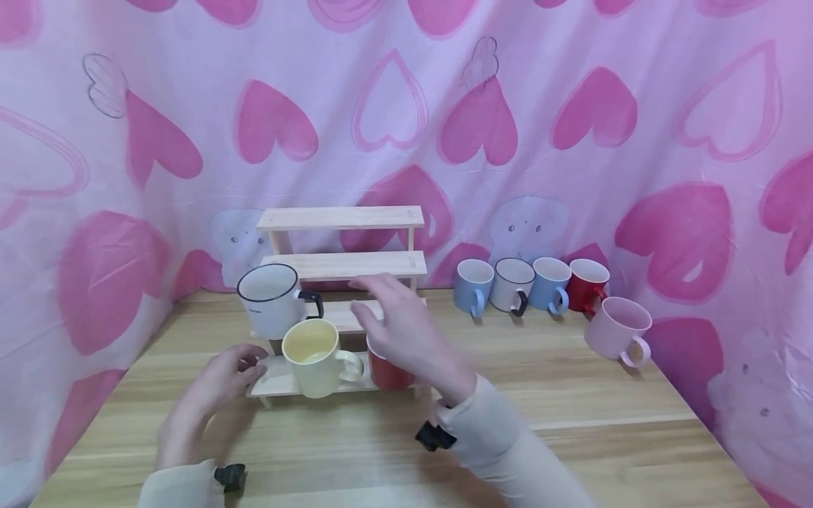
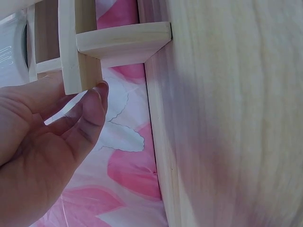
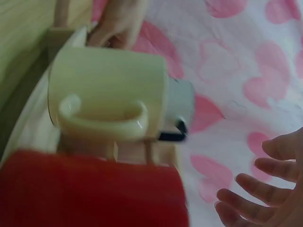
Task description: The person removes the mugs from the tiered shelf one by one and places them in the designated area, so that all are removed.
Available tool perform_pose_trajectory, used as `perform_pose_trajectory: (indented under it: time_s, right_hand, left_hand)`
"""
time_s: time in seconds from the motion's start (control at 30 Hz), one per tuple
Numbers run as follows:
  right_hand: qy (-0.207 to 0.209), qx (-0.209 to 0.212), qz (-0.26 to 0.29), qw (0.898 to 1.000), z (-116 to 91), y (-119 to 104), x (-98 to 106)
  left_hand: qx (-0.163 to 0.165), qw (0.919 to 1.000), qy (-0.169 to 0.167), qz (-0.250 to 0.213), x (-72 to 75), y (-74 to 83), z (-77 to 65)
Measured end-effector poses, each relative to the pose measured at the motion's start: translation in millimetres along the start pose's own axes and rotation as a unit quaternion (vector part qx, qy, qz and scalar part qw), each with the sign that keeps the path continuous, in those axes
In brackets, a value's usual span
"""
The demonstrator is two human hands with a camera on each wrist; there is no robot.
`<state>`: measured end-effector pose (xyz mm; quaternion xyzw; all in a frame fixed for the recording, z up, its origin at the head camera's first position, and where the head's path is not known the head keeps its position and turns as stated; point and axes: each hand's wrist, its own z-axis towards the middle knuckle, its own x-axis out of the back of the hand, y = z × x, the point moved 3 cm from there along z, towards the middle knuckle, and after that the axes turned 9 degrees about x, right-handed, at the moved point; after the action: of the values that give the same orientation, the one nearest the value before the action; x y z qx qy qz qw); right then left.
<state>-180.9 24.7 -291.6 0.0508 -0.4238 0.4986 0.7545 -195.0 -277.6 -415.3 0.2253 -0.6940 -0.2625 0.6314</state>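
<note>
My left hand (image 1: 219,384) pinches the left end of the lowest step of a wooden tiered rack (image 1: 343,264); in the left wrist view, thumb and fingers (image 2: 90,116) lie on either side of the board (image 2: 71,52). Over the rack's right part hovers my right hand (image 1: 406,331), its fingers spread and apart from the mugs in the right wrist view. Just below it, a red mug (image 1: 387,375) stands on the lowest step, partly hidden by that hand. Left of it is a pale yellow mug (image 1: 311,374). A white mug (image 1: 269,317) with black rim and handle stands one step higher.
On the table's right back side stand a blue mug (image 1: 470,289), a white mug with black handle (image 1: 510,293), another blue mug (image 1: 545,291), a dark red mug (image 1: 579,296) and a pink mug (image 1: 610,335). Heart-patterned cloth (image 1: 406,162) hangs around the table (image 1: 508,395).
</note>
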Motion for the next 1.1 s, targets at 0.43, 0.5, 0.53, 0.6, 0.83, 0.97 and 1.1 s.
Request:
perform_pose_trajectory:
  time_s: [0.43, 0.5, 0.53, 0.6, 0.83, 0.97, 1.1]
  right_hand:
    - [-0.068, -0.050, -0.001, 0.996, 51, -9, -63]
    - [-0.072, -0.070, -0.007, 0.995, 55, -8, -66]
    - [-0.076, -0.081, -0.006, 0.994, 57, -7, -67]
    - [-0.094, -0.094, -0.010, 0.991, 59, -4, -72]
    - [-0.167, -0.116, 0.020, 0.979, 70, 10, -76]
    - [-0.175, -0.128, 0.059, 0.974, 73, 13, -78]
    - [-0.173, -0.127, 0.059, 0.975, 73, 13, -80]
  left_hand:
    - [-0.014, 0.9997, 0.015, 0.009, 1.2, 0.6, -1.7]
    - [-0.018, 0.9997, 0.016, 0.007, 1.0, 0.4, -0.5]
    - [-0.020, 0.9997, 0.015, 0.005, 0.8, 0.7, -0.5]
    - [-0.016, 0.9998, 0.011, 0.003, -0.2, 0.8, -0.2]
    - [-0.011, 0.9999, 0.006, 0.002, -1.2, 1.4, 0.6]
    - [-0.012, 0.9999, 0.010, 0.004, 0.1, 0.9, 0.1]
    - [-0.008, 0.9999, 0.009, 0.004, 1.1, 0.7, -1.2]
